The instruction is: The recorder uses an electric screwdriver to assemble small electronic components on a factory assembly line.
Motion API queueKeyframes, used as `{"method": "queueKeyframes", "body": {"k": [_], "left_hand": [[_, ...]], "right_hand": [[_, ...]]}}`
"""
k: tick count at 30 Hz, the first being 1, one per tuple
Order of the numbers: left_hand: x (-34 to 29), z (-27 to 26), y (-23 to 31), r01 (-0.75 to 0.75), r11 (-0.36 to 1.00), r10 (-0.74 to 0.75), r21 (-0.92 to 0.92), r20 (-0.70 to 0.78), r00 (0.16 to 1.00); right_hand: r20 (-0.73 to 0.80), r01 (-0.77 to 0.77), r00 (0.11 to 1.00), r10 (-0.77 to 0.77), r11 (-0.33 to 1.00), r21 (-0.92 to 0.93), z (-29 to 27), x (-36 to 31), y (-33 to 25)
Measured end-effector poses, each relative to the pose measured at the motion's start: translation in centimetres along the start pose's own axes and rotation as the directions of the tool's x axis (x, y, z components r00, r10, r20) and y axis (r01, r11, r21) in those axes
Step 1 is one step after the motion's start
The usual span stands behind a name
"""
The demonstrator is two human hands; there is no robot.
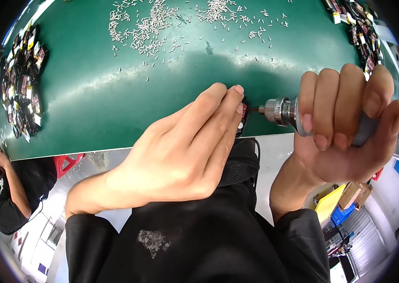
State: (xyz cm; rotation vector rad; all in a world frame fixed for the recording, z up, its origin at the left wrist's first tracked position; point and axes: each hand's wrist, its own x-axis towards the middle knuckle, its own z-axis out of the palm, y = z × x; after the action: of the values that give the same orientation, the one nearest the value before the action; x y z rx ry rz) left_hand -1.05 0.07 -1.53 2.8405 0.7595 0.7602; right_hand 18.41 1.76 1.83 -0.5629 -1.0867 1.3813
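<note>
My right hand [345, 122] is wrapped round a silver and grey electric screwdriver [279, 112]. Its thin bit points left and meets a small black part with red and white spots [243, 118] at the table's near edge. My left hand [180, 146] presses its fingers together on that part from the left side, covering most of it. Only a narrow strip of the part shows beyond my fingertips. Whether the bit sits in a screw is too small to make out.
Many small silver screws [150, 33] lie scattered on the far side of the green table [91, 113]. Black parts with wires and labels are heaped at the left [22, 85] and far right [360, 33]. A co-worker's arm [15, 179] is at far left, by a red stool [68, 165].
</note>
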Motion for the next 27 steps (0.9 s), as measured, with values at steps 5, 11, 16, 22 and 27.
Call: {"method": "queueKeyframes", "body": {"k": [5, 11, 16, 22, 27], "left_hand": [[0.4, -0.3, -0.2, 0.001, 1.0, -0.001, -0.014, -0.012, 1.0], [0.4, -2.0, 0.3, 0.022, 1.0, -0.022, 0.007, 0.063, 0.998], [-1.0, -2.1, 0.2, 0.012, 0.999, -0.012, -0.034, -0.012, 1.0], [-6.4, -11.8, -6.5, 0.547, 0.801, -0.456, 0.242, -0.344, 0.821], [-13.4, -18.0, -16.2, 0.729, 0.483, -0.556, 0.485, -0.474, 0.683]], "right_hand": [[0.102, 0.033, 0.994, -0.037, 0.998, 0.044, 0.0, 1.1, 0.5], [0.153, 0.089, 0.984, -0.092, 0.996, 0.021, 1.3, 1.4, 1.0], [0.11, 0.164, 0.975, -0.194, 0.958, 0.237, 1.3, 0.5, 0.3], [-0.127, 0.233, 0.972, -0.2, 0.906, 0.354, -0.4, -2.4, 0.4], [-0.161, 0.115, 0.986, -0.052, 0.905, 0.411, 0.5, -2.8, 2.4]]}}
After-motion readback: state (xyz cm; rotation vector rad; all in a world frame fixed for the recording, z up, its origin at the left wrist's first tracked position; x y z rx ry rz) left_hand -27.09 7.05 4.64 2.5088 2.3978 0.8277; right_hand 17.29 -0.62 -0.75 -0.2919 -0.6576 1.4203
